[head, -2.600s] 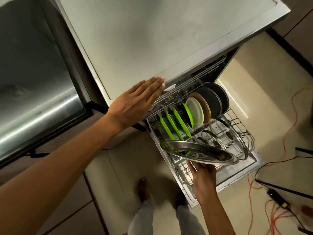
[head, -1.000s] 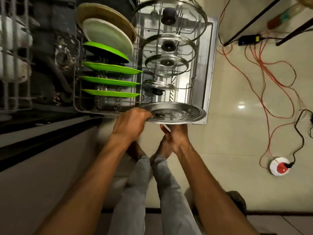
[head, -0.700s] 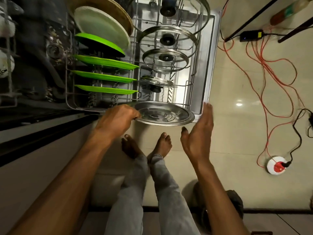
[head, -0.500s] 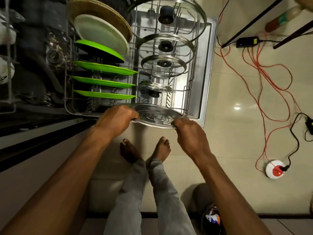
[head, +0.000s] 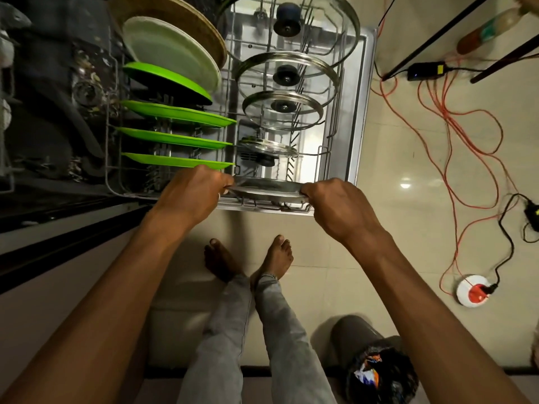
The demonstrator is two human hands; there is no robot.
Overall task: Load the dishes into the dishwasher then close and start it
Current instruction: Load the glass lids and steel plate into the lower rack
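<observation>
- The left hand (head: 195,196) and the right hand (head: 335,208) both hold the round stainless-steel plate (head: 265,189). The fingers are curled over its rim, the left at its 9 o'clock side and the right at its 3 o'clock side.
- The plate is at the 6 o'clock end of the pulled-out wire lower rack (head: 334,112), lying quite flat over the tines. It cannot be told whether its edge is already in a slot.
- To do this step well, the person should probably tip the plate up and lower both sides evenly, so that the bottom edge drops between two tines.
- It should then stand like the flat green plastic plates (head: 175,112) at 10 o'clock.
- The small glass lid with a black knob (head: 268,148) is just beside it at 12 o'clock. A gap is wise, because steel may knock the glass.
- It seems safer to loosen one hand first and check that the plate does not fall.
- The rack is not yet pushed in.
</observation>
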